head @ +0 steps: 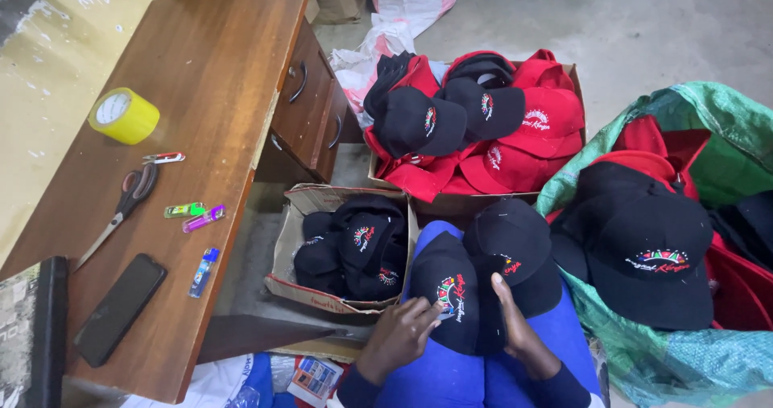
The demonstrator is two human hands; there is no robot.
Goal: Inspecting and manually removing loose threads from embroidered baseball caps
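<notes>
A: What are the hands doing at the bottom centre of the frame?

B: Both rest on a stack of black caps (475, 283) lying on the person's lap, which is covered in blue cloth. The left hand (400, 337) lies on the nearest cap, fingers curled down over its crown beside the embroidered emblem. The right hand (519, 327) presses flat against the side of the same cap, fingers straight and together.

A: Is either hand clamped around the cap?

B: The left hand's fingers bend onto the fabric, touching it, but I cannot tell whether they pinch it. The right hand is flat and unclenched, only touching.

A: What lies around them?

B: Just left of the lap, a small cardboard box (283, 251) holds more black caps. Above it, towards the upper centre, a larger cardboard box (451, 203) is heaped with red and black caps. At the right edge, a green woven sack (708, 126) stands open with black and red caps inside, a black one on top.

A: And on the left side?

B: A brown wooden desk (217, 78) with drawers fills the left of the frame. On it sit a roll of yellow tape (123, 115) at upper left, scissors (121, 211) below it, a dark phone (120, 308) lower down, and several small lighters (193, 213) near the desk's edge.
</notes>
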